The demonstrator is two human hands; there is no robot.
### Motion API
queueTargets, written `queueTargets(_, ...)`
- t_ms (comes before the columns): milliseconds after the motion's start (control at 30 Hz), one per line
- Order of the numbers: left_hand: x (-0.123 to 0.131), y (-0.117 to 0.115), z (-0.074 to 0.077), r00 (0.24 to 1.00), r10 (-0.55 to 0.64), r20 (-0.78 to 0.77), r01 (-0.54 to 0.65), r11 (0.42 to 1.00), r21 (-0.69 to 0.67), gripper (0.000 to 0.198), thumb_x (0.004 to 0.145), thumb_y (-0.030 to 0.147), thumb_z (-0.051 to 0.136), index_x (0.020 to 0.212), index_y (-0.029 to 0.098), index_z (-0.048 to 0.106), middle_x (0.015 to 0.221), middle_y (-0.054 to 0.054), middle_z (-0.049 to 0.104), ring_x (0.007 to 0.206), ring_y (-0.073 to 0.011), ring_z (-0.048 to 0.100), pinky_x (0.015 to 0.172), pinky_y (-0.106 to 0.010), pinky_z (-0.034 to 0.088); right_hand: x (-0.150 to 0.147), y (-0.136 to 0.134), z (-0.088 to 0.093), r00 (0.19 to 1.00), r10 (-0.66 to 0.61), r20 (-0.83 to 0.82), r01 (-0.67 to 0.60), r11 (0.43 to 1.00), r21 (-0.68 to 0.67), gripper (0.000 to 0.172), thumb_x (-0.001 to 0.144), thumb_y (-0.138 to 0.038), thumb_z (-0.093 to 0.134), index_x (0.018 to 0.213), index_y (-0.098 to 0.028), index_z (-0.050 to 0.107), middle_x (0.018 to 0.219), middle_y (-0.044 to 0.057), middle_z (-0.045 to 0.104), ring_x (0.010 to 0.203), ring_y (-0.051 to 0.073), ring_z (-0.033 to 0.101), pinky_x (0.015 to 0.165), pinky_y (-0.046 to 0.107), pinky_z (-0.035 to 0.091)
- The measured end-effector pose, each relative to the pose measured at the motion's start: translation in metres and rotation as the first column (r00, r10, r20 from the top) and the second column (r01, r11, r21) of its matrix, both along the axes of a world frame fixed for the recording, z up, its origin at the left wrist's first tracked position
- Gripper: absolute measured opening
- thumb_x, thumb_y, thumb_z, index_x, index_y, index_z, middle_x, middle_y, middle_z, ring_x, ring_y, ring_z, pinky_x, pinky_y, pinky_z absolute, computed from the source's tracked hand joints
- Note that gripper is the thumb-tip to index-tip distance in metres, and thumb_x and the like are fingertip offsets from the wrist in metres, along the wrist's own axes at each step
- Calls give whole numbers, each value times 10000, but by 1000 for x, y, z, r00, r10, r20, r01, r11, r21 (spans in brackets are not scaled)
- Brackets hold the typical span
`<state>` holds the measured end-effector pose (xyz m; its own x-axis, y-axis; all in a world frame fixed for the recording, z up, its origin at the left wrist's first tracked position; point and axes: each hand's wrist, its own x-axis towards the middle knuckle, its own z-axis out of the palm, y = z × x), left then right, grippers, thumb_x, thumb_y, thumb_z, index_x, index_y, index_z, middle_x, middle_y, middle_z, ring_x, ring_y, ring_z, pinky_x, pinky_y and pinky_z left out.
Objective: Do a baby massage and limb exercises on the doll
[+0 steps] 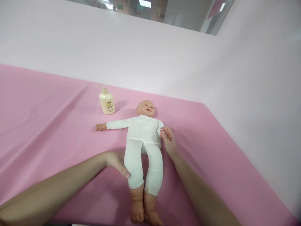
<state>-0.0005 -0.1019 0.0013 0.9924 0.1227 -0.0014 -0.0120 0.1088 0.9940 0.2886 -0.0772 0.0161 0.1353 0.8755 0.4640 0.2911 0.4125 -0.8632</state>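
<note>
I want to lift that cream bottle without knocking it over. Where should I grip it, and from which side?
Probably around the wide body of the bottle, below its narrow cap, coming from the near left side with fingers wrapped round it. It stands upright on the pink sheet, and the doll with its outstretched arm lies on the near right.
</note>
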Motion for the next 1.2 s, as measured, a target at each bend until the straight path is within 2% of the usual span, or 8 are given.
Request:
queueTargets(100,0,1,-1,1000,-16,22,16,1000,18,573,841,460,802,1342,210,678,1206,-95,752,1114,-289,726,929,-303,610,-1,-1,0,1000,-7,3,7,1000,3,192,879,-436,590,881,-255,655,1013,51,682,1006,239,632,991,421,500)
queueTargets(233,-2,2,-3,1000,-15,-25,15,1000,10,707,822,451,823,1433,176,598,1269,-112,727,1168,-308,700,969,-356,597,-1,-1,0,1000,-10,14,10,1000,7,184,880,-429,597,873,-254,654,1003,45,681,1002,236,638,1005,426,492)
queueTargets(367,-1,2,-4,999,-25,-20,25,999,36,624,840,456,805,1379,184,646,1237,-114,739,1147,-293,712,956,-326,600,-1,-1,1,999,-20,28,20,1000,7,189,880,-431,593,869,-253,655,1003,44,684,996,234,646,991,424,504)
queueTargets(567,3,1,1,991,-14,133,-3,992,123,527,880,552,730,1283,213,708,1114,-98,762,994,-252,749,875,-281,602,-1,-3,3,999,-20,44,20,1000,2,182,887,-429,586,880,-258,650,1009,46,689,1011,238,640,999,432,506)
queueTargets(767,2,1,-2,998,-37,48,32,994,105,492,878,498,749,1296,243,704,1139,-75,761,1016,-241,739,896,-280,600,-2,-5,4,996,-35,88,36,999,-9,185,880,-444,630,887,-260,636,998,48,685,1030,247,648,1007,437,508)
queueTargets(933,3,1,-1,996,-5,87,-6,993,122,433,862,475,771,1245,277,733,1069,-67,773,951,-222,746,851,-279,613,-3,-4,4,994,-51,94,52,999,-7,186,882,-448,627,889,-262,633,1004,47,692,1023,242,647,999,434,514)
queueTargets(1200,2,1,-2,998,-12,63,5,994,106,451,868,474,764,1270,273,728,1096,-77,776,960,-227,752,840,-276,616,-3,-5,4,996,-40,82,42,999,-16,172,875,-428,629,898,-257,640,1001,46,695,1030,245,647,999,436,507)
